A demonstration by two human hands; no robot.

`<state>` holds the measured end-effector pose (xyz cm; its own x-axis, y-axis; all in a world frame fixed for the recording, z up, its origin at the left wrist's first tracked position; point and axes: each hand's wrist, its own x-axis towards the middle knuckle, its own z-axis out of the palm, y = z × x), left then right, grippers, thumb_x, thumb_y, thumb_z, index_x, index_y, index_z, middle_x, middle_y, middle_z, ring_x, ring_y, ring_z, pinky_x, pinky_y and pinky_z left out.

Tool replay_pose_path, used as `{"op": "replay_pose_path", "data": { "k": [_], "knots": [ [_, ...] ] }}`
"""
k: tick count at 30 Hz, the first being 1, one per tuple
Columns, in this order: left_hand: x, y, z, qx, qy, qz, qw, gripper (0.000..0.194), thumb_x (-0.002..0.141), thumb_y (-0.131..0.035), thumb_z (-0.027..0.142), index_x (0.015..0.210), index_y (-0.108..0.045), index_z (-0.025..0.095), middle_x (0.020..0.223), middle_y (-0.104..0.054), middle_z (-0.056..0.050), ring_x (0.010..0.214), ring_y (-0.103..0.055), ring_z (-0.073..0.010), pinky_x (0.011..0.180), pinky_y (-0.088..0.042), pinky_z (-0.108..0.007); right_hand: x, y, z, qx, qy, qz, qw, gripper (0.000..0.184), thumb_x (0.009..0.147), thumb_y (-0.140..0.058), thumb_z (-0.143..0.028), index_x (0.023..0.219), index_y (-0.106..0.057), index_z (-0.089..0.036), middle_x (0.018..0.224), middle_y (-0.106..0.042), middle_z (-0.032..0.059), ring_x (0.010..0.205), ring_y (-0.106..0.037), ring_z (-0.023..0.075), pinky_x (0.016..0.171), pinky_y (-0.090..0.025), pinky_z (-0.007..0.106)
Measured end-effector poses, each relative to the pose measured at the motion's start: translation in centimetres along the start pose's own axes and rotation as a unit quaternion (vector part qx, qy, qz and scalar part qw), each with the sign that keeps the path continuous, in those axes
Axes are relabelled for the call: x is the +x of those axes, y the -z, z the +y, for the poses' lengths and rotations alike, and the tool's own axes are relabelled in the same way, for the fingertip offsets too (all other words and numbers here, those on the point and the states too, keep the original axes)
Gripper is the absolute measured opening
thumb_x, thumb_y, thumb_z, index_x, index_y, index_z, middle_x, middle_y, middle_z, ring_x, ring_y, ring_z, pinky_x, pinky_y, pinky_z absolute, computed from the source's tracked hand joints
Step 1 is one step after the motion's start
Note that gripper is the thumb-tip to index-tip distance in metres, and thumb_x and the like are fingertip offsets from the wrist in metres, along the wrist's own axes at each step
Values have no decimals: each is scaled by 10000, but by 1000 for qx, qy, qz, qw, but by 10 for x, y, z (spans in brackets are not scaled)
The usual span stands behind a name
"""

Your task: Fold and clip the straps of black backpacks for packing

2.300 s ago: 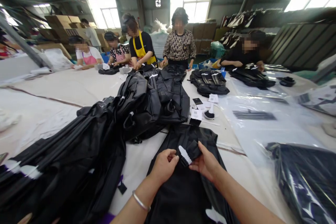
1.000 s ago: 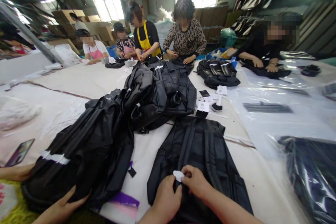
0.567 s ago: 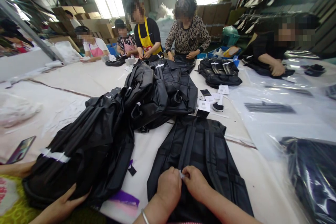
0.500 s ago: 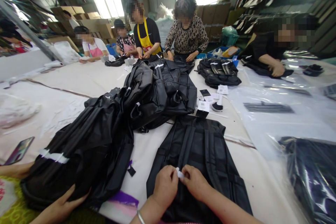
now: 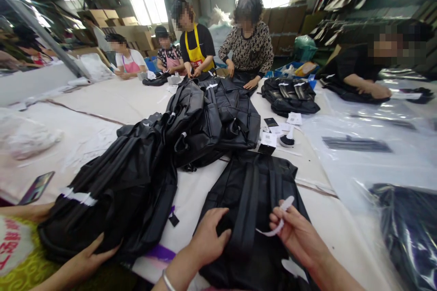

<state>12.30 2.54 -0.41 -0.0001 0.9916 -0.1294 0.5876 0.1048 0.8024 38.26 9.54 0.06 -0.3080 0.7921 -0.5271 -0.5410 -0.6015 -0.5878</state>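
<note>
A black backpack (image 5: 259,191) lies flat on the white table in front of me, straps up. My left hand (image 5: 208,238) rests on its lower part, fingers spread over the fabric beside a strap. My right hand (image 5: 298,238) is pinched on a thin white strip (image 5: 282,218) that curls up from the bag's right side and stands clear of the fabric.
A heap of black backpacks (image 5: 164,154) fills the table to my left and centre. Another person's hand (image 5: 90,254) lies on the near one. A phone (image 5: 37,187) sits at the left edge. Tags and a brush (image 5: 287,138) lie beyond my bag; plastic-wrapped bags (image 5: 403,227) on the right. Several workers stand at the far side.
Both hands were pinched together on the white strip at the bag's lower middle. Now they are apart: the right has pulled the strip out to the right, the left lies flat on the bag.
</note>
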Motion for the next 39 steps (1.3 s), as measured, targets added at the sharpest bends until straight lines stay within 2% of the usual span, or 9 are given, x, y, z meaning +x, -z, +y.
{"op": "replay_pose_path", "data": {
  "k": [4,8,12,16,20,24,31,34,39],
  "knots": [
    [12,0,22,23,-130,-142,981,426,683,-617,155,1095,-689,238,1189,-669,-65,1157,-551,-256,1088,-374,-438,-3,8,-2,-118,-53,61,990,304,721,-757,-342,889,-531,-229,709,-567,-47,393,-343,22,321,-147,128],
    [18,-4,32,-4,-177,-213,961,463,660,-507,49,1027,-713,240,1021,-720,-33,1023,-619,-196,1008,-450,-355,-13,-3,41,-326,-135,82,932,394,715,-736,-498,902,-553,-204,485,-451,-83,346,-330,48,310,-138,141],
    [13,2,19,8,-116,-82,990,444,693,-453,23,1008,-715,194,1123,-696,-76,1126,-586,-210,1048,-428,-372,-24,-25,53,-244,-178,-27,953,479,639,-768,-576,787,-531,-187,420,-395,-99,336,-262,29,325,-117,157],
    [-3,21,20,-85,34,66,994,231,861,-521,241,1019,-674,171,1046,-702,-108,1024,-629,-223,953,-486,-390,-18,-48,-2,-136,-95,-79,983,470,648,-808,-509,715,-462,-198,418,-387,-108,352,-227,12,349,-114,146],
    [-25,34,48,-369,175,-149,901,457,881,-508,547,828,-670,123,687,-698,-92,619,-646,-164,594,-507,-270,5,-77,-74,-112,-14,-53,992,465,687,-781,-483,645,-410,-207,376,-382,-96,330,-218,22,324,-132,139],
    [-32,35,79,-470,124,-291,824,519,836,-586,575,944,-708,82,892,-736,-184,788,-702,-207,705,-529,-288,27,-103,-111,-103,1,-50,993,352,793,-694,-379,658,-420,-203,397,-383,-93,315,-219,22,302,-169,126],
    [8,34,88,-481,258,-128,828,351,824,-623,470,914,-634,130,844,-720,-108,738,-697,-196,573,-503,-246,41,-118,-115,-80,6,-34,996,230,882,-570,-242,697,-438,-202,421,-374,-93,310,-232,29,283,-187,113],
    [21,38,82,-473,298,-116,821,409,829,-574,524,910,-626,127,836,-707,-108,721,-689,-202,569,-488,-260,44,-118,-116,-77,7,-30,997,229,884,-560,-231,691,-443,-197,432,-376,-89,312,-239,29,279,-189,111],
    [39,42,67,-348,137,-12,927,429,717,-751,411,1050,-646,162,1065,-694,-108,1022,-631,-225,866,-483,-323,51,-115,-121,-65,20,-29,997,206,849,-606,-216,705,-459,-194,450,-398,-89,316,-242,28,277,-176,114]
  ]
}}
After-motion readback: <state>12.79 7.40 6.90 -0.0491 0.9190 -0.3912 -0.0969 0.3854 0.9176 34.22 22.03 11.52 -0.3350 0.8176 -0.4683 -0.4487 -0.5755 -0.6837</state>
